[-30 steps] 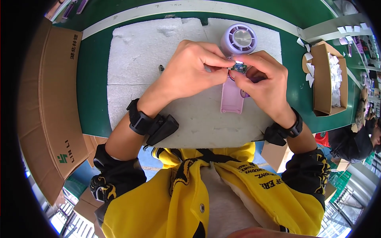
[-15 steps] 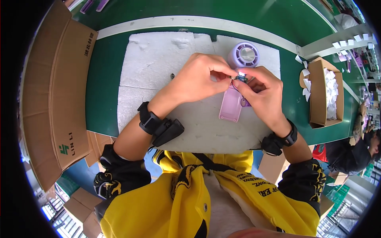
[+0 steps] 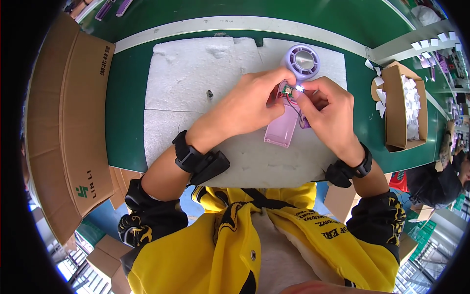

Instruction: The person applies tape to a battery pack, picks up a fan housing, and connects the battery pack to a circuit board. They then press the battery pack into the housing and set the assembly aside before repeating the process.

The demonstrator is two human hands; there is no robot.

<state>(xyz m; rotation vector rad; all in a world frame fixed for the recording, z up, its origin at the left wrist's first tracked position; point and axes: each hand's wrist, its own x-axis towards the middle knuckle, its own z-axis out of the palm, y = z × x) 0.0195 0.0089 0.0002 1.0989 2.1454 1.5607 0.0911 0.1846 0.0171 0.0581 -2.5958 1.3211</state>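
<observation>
Between my two hands is a small green circuit board (image 3: 288, 90) with thin red and dark wires and a bright white light at its right end. My left hand (image 3: 259, 98) is closed on the board's left side, and my right hand (image 3: 327, 105) pinches its right end. Below them a pink plastic casing (image 3: 281, 128) lies on the white foam sheet (image 3: 183, 73), with wires running down beside it. A round lilac fan head (image 3: 302, 61) with a silver centre sits just beyond my fingers; my hands partly cover where it meets the casing.
On the right stands an open cardboard box (image 3: 394, 108) filled with white pieces, some stuck on its flap. A tall carton (image 3: 68, 122) borders the left side. A small dark bit (image 3: 209, 93) lies on the foam. A co-worker (image 3: 435, 181) sits at far right.
The board has turned so its green face and wires show more. My left fingers have shifted from a fingertip pinch to a hold beside it. The casing appears slightly further left.
</observation>
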